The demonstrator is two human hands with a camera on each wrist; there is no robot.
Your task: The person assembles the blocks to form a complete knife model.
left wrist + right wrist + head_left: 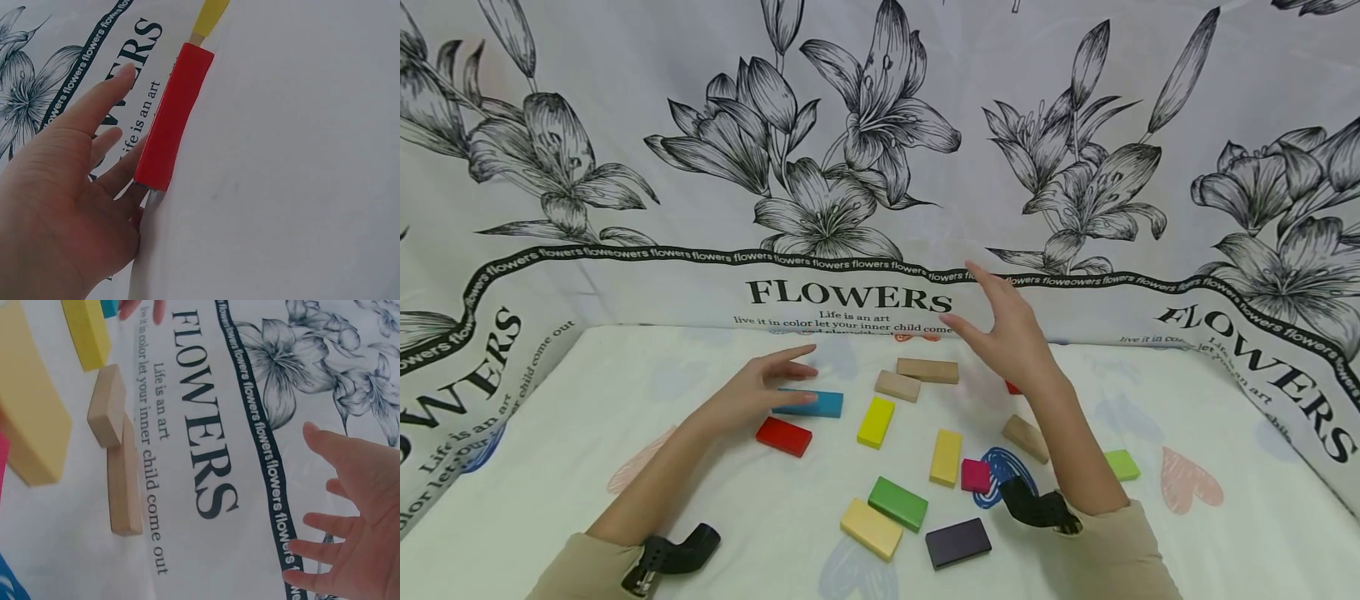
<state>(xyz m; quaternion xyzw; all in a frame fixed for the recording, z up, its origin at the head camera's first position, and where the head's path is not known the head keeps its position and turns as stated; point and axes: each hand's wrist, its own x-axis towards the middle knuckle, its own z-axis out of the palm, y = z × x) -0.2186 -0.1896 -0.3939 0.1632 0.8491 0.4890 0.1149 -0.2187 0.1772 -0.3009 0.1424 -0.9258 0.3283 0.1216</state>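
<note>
My left hand (760, 389) hovers at or just over the blue block (829, 405), its thumb across the block's left part; whether they touch I cannot tell. Just below it lies a red block (784, 437). In the left wrist view the left hand (75, 169) has spread fingers, partly behind the red block (175, 115). My right hand (1003, 333) is raised, thumb and fingers apart and holding nothing, right of two wooden blocks (927, 371). Seen from the right wrist, the right hand (362, 519) has spread fingers against the printed cloth, away from the wooden blocks (108, 406).
Yellow (876, 422), green (898, 503), pale yellow (871, 529), dark purple (958, 543) and magenta (975, 476) blocks lie mid-table. A wooden block (1026, 438) and a light green block (1122, 465) lie near the right forearm. A flower-printed cloth (1045, 310) stands behind.
</note>
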